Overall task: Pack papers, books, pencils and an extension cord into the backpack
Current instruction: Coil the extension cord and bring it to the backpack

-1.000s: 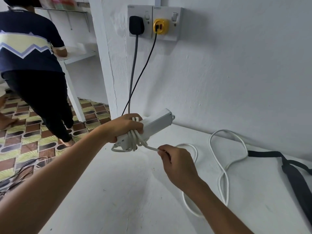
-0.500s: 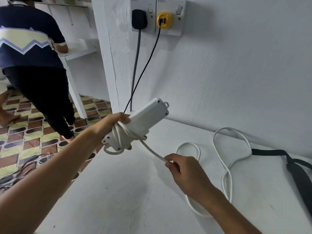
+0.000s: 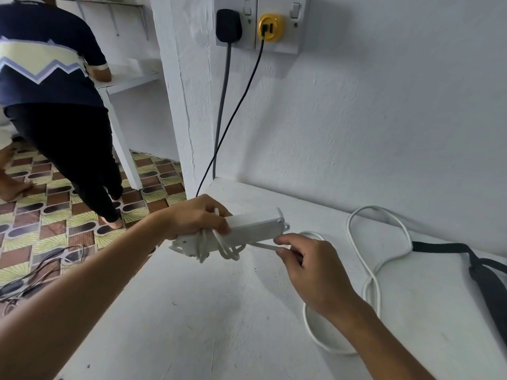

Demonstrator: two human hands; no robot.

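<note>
My left hand (image 3: 197,218) grips the white extension cord's socket block (image 3: 255,229), held roughly level above the white table (image 3: 192,311). A few turns of its white cable (image 3: 219,248) are wound round the block's left end. My right hand (image 3: 307,264) pinches the cable just below the block's right end. The loose length of cable (image 3: 375,270) lies in loops on the table to the right. A black backpack strap (image 3: 477,270) reaches in from the right edge; the bag itself is out of view.
A wall socket (image 3: 260,23) above holds a black plug and a yellow plug, their cords hanging down past the table's corner. A person (image 3: 55,105) bends over a white desk at the left. Dark cables (image 3: 35,272) lie on the patterned floor.
My left hand has lowered the block from tilted up to nearly level. My right hand has come up close under the block's right end with the cable, which now runs shorter between the hands.
</note>
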